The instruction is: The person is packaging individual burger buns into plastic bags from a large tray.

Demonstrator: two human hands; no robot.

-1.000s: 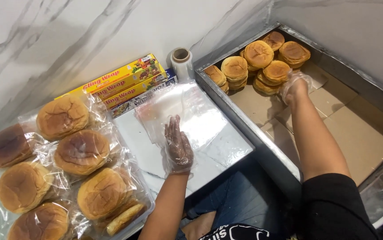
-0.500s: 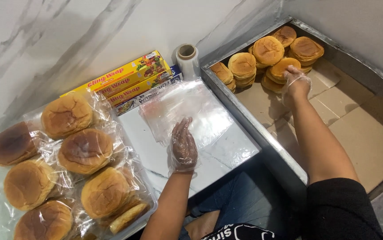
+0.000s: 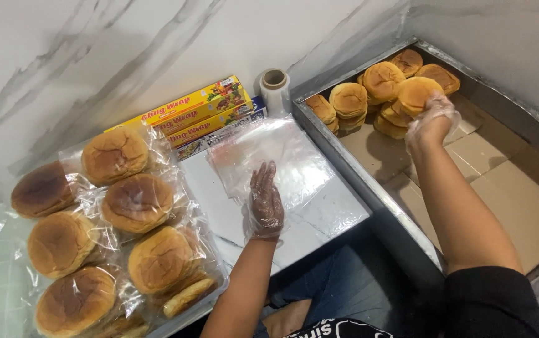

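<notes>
My left hand (image 3: 264, 201), in a thin clear glove, lies flat and open on a sheet of clear cling film (image 3: 282, 156) spread over the white counter. My right hand (image 3: 431, 122), also gloved, reaches into the metal tray (image 3: 369, 216) on the right and closes around a golden bun (image 3: 418, 92) at the front of the pile of unwrapped buns (image 3: 369, 94). Several wrapped buns (image 3: 138, 201) lie in a heap to the left of my left hand.
Two long yellow cling film boxes (image 3: 189, 111) and a foil box lie against the marble wall, with a film roll (image 3: 274, 87) standing beside them. Brown cardboard (image 3: 501, 188) lines the tray's bottom. My knees show below the counter edge.
My right hand has closed on a bun from the pile and lifted slightly. My left hand stays flat on the film. The camera has shifted a little.
</notes>
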